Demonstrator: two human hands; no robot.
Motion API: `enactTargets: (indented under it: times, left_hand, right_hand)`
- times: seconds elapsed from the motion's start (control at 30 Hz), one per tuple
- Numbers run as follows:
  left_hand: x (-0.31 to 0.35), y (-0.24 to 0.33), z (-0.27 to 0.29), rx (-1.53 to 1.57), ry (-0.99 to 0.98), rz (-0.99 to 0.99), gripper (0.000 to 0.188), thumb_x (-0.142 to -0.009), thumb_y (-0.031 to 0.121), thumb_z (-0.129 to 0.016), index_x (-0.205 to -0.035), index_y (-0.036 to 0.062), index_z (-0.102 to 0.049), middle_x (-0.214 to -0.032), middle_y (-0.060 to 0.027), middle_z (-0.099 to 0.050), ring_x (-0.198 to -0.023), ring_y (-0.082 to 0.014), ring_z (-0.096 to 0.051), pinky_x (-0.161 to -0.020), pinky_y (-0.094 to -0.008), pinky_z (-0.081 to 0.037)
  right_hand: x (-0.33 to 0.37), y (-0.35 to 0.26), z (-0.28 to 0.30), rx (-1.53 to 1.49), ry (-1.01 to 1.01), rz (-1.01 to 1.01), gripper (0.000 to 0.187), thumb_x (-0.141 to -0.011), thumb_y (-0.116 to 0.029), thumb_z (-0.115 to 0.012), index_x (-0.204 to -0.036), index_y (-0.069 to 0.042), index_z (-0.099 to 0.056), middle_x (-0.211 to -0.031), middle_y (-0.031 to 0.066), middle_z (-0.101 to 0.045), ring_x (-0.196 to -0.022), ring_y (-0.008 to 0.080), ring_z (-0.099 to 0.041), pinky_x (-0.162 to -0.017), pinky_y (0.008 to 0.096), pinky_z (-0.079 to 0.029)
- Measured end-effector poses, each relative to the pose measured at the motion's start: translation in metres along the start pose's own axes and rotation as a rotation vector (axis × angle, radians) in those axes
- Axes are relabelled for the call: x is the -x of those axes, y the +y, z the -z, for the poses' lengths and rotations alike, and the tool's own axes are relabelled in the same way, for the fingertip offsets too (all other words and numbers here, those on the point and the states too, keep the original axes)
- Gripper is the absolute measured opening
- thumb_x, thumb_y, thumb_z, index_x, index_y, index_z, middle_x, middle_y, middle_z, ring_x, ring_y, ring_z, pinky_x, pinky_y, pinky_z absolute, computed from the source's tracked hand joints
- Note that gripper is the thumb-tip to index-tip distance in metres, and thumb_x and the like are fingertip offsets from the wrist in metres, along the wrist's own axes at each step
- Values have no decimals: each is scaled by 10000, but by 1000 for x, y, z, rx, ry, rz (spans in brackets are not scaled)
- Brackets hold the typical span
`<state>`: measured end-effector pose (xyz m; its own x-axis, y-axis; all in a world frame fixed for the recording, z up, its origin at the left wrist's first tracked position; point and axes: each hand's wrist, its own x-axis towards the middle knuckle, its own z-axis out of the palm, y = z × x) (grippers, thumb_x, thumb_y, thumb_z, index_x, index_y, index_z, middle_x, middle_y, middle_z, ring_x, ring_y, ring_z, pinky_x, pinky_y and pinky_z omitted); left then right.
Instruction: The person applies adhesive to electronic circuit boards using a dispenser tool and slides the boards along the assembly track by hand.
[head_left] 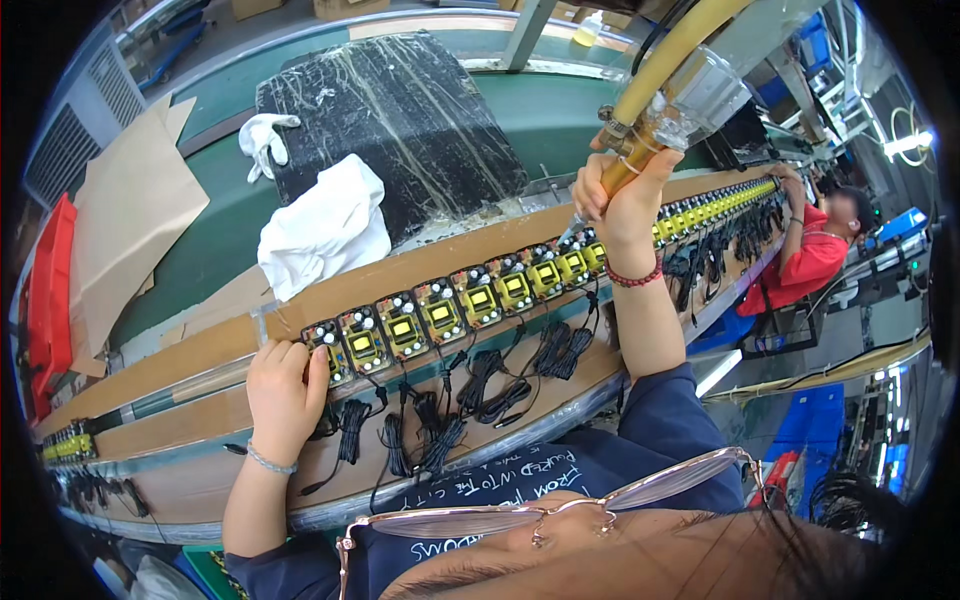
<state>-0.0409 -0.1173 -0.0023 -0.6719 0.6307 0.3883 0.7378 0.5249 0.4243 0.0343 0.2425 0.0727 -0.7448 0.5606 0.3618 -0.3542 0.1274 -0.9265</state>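
Note:
A long row of open power adapter boards (442, 313), black-cased with yellow transformers, runs along the bench from middle left to far right. Black cables, bundled and tied, hang from their near side. My left hand (285, 388) is at the row's left end, its fingers closed on the edge of the endmost circuit board (325, 338). My right hand (630, 195) is raised over the row and wrapped round a glue dispenser (640, 150) with an amber body. Its narrow nozzle (572, 230) slants down to the boards' far edge. A thick yellow hose (680, 50) hangs beside it.
A white cloth (325, 228) and a white glove (265, 143) lie on and beside a stained black board (390, 120) beyond the row. Cardboard (130, 220) and a red bin (55, 300) stand left. More boards (70, 445) sit far left. A co-worker in red (810, 250) works at right.

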Motion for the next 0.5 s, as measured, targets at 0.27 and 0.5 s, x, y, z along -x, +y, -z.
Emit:
enactTargets:
  times: [0.27, 0.5]
  left_hand:
    - [1, 0, 2, -7, 19, 13, 273, -811, 128, -600, -596, 30, -463, -600, -122, -458, -602, -296, -458, -557, -400, -373]
    - [3, -3, 0, -21, 32, -13, 271, -816, 144, -596, -599, 34, -475, -597, -120, -463, -608, -295, -463, -570, -398, -384]
  right_hand:
    - [-2, 5, -5, -31, -16, -58, 837, -722, -853, -171, -831, -73, -454, -436, -4, -314, -334, 105, -263, -356, 248, -260]
    - [-2, 2, -3, -13, -7, -43, 797, -730, -850, -176, -795, -97, -428, -442, -5, -311, -343, 104, -250, -366, 251, -257]
